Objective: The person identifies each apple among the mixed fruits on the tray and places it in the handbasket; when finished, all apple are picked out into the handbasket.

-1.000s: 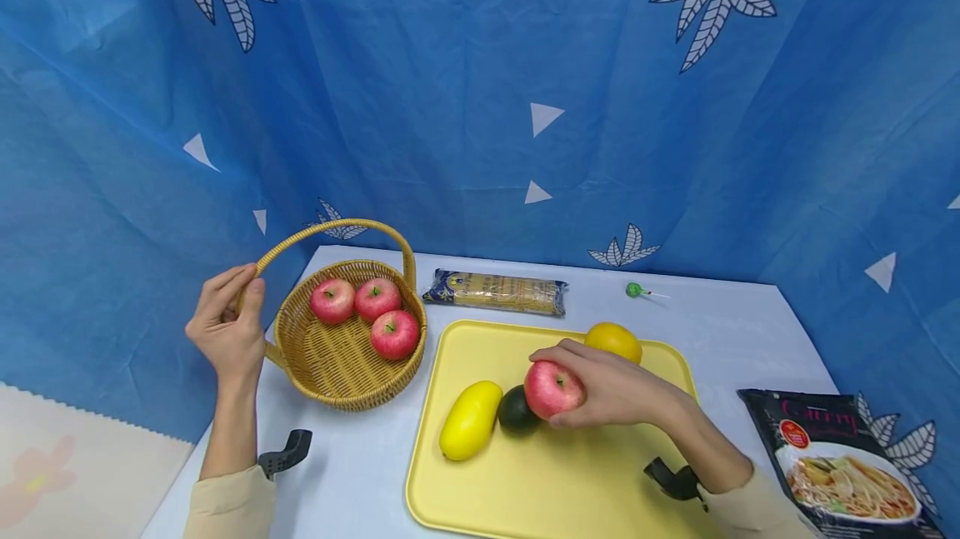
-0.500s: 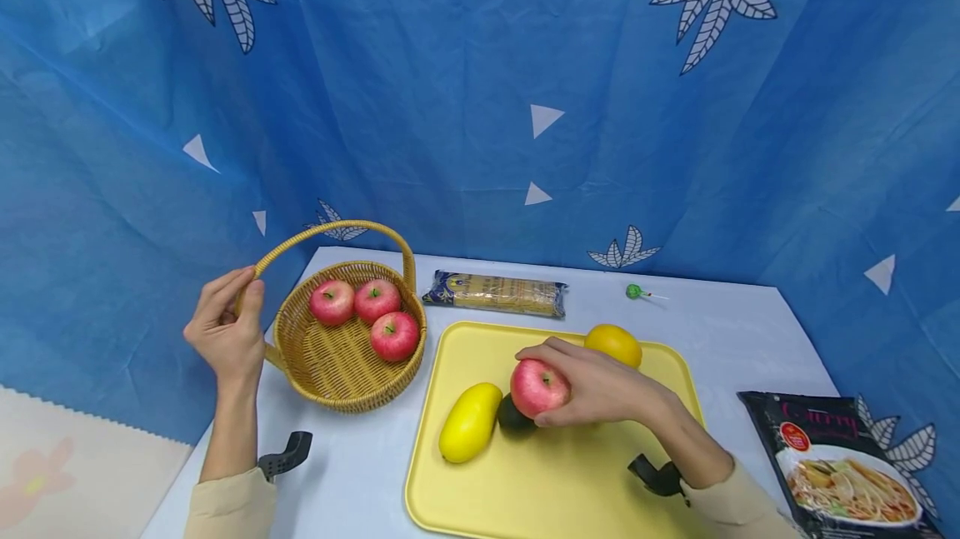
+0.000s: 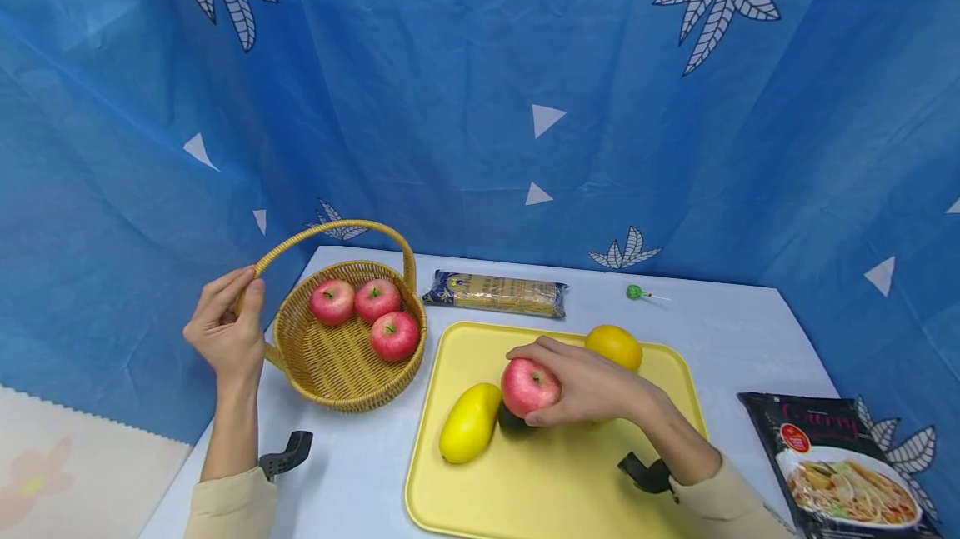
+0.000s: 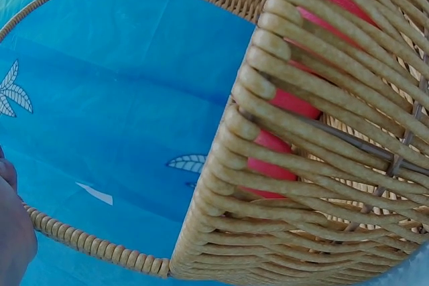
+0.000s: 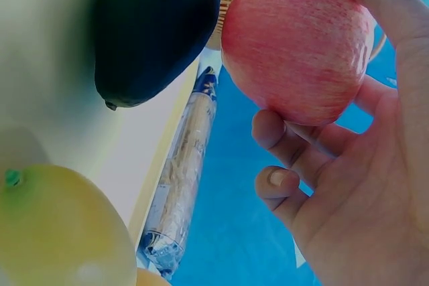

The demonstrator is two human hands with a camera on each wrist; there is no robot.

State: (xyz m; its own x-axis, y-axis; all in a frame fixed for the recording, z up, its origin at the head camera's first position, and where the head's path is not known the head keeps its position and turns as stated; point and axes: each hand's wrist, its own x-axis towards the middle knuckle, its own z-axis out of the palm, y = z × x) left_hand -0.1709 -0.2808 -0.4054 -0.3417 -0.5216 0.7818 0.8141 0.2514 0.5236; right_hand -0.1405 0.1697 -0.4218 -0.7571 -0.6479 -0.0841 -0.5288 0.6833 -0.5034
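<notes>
My left hand (image 3: pixel 228 322) pinches the arched handle (image 3: pixel 330 227) of a round wicker basket (image 3: pixel 352 397) at the left of the table. Three red apples (image 3: pixel 395 336) lie inside it; the left wrist view shows them through the weave. Over the yellow tray (image 3: pixel 517 497), my right hand (image 3: pixel 588 381) grips another apple (image 3: pixel 529 387), thumb and fingers curled round it. Below that apple a dark green avocado (image 5: pixel 157 31) is partly hidden in the head view. Left of it a yellow mango (image 3: pixel 470 422) lies on the tray.
A yellow lemon-like fruit (image 3: pixel 613 346) sits at the tray's back right. Behind the tray lies a packet of noodles (image 3: pixel 495 293), with a green lollipop (image 3: pixel 636 291) to its right. A black curry noodle bag (image 3: pixel 840 464) lies at the right. Blue cloth (image 3: pixel 450 106) hangs behind.
The right hand has carried its apple a short way left across the tray, now covering more of the avocado. My left hand and the basket have stayed in place.
</notes>
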